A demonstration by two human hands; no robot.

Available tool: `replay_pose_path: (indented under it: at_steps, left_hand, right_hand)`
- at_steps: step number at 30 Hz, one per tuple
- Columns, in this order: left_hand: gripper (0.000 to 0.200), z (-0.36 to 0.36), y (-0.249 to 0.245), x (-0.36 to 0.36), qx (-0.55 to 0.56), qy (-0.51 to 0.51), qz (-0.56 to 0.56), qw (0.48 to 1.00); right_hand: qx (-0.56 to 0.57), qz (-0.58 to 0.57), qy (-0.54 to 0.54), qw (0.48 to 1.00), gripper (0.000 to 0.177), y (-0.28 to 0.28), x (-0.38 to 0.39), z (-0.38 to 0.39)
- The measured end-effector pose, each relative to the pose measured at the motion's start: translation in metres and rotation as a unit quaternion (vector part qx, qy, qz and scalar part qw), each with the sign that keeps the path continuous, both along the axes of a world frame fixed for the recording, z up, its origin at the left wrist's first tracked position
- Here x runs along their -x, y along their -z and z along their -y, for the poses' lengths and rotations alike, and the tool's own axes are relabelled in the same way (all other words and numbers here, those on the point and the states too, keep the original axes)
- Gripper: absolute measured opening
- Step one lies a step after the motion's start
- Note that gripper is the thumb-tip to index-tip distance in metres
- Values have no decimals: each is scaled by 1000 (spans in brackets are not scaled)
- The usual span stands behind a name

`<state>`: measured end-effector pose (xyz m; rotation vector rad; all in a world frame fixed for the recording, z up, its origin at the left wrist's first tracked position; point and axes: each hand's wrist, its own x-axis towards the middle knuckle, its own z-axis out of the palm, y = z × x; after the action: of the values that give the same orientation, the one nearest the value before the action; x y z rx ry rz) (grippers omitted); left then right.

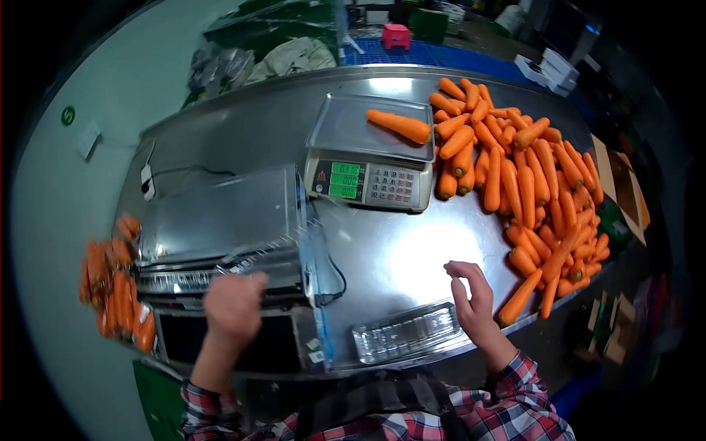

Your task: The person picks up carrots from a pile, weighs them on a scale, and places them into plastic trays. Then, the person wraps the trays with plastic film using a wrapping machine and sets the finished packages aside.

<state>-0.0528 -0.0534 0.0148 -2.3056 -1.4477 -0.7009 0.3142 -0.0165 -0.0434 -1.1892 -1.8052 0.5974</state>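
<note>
Clear ribbed tray (pixel 406 332) lies at tabletop (pixel 397 257) edge; my right hand (pixel 474 298) spread beside it, left hand (pixel 234 305) on wrapping machine (pixel 220 220), grip unclear.

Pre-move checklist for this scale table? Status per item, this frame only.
1. right hand free: ok, fingers open, holding nothing, above the steel table.
2. left hand free: cannot tell, blurred, at the front of the grey film-wrapping machine.
3. clear ribbed plastic tray empty: ok, lying at the near table edge between the hands.
4. silver digital scale pan clear: not ok, one orange carrot lies on it.
5. green display on: ok, lit; digits too small to read.
6. heap of loose orange carrots at hand: ok, right of the scale, near the right hand.
</note>
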Motion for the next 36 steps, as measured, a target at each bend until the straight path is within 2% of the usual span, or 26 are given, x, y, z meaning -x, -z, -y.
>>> replay_pose_path:
  at_steps: [1,3,5,7,8,9,10,12,14,16,17,18,20,21,22,23,24,25,28,29,30,31,32,33,35,36]
  left_hand:
    - [17,-14,3,29,-29,-22,25,999]
    - [14,-44,3,70,-14,-3,68,998]
    - [14,-55,17,98,79,-30,60,995]
    - [15,-61,35,116,123,-14,25,992]
    - [17,-63,40,124,191,-28,-3,981]
    - [18,-63,45,131,190,-9,8,982]
    - [18,-61,40,131,215,3,23,976]
    - [19,-56,41,129,172,-31,94,980]
    - [19,-54,33,124,135,-43,130,981]
    - [18,-59,21,113,140,-30,159,977]
    - [26,-62,21,116,158,-9,128,979]
    - [24,-69,19,108,153,6,157,976]
    - [26,-75,13,85,177,23,223,958]
    - [28,-79,7,72,203,27,257,944]
    - [31,-85,2,58,229,29,290,929]
    - [32,-94,0,39,290,50,370,881]
    - [34,-105,-5,17,349,70,443,823]
    - [35,-116,-8,-1,406,89,509,754]
    - [49,-146,-4,-46,405,79,603,683]
    - [52,-153,0,-55,369,66,625,685]
    - [56,-159,4,-61,331,52,646,686]
    - [59,-163,5,-67,292,37,667,685]
    - [69,-158,-6,-78,261,46,688,676]
    - [71,-154,-8,-68,296,59,648,700]
    - [76,-148,-10,-34,359,85,562,740]
    - [76,-141,-16,-31,321,33,573,753]
  right_hand:
    - [19,-2,4,1000,24,6,12,-2]
    - [20,17,-10,1000,25,22,36,-16]
    - [-17,89,-28,995,27,28,51,-43]
    - [-12,82,-11,997,25,37,57,-86]
    - [-42,98,4,994,24,42,55,-116]
    - [-17,98,16,995,23,36,55,-145]
    - [-81,103,47,990,24,45,52,-182]
    - [-53,206,107,971,41,31,56,-245]
    - [-158,284,176,929,52,34,66,-296]
    - [12,336,155,929,55,39,74,-321]
    - [89,372,115,917,57,50,77,-335]
    - [42,392,149,907,52,56,80,-338]
    - [107,313,127,935,48,54,84,-343]
    - [138,176,150,963,49,57,88,-335]
    - [182,42,104,977,53,44,90,-318]
    - [154,-43,74,984,56,50,98,-308]
    - [148,-149,19,978,55,33,107,-281]
    - [104,-174,9,979,56,22,119,-259]
    - [37,-262,-143,954,49,-16,143,-201]
    - [192,-362,-303,861,50,-35,146,-181]
    - [-96,-176,-219,955,55,-19,158,-168]
    - [-166,-137,-247,945,59,-28,153,-155]
    - [-153,-141,-270,940,55,-31,141,-153]
    - [-139,-147,-292,935,52,-34,126,-156]
    - [-57,-88,-112,988,38,-16,76,-178]
    - [-133,-80,39,987,29,35,51,-208]
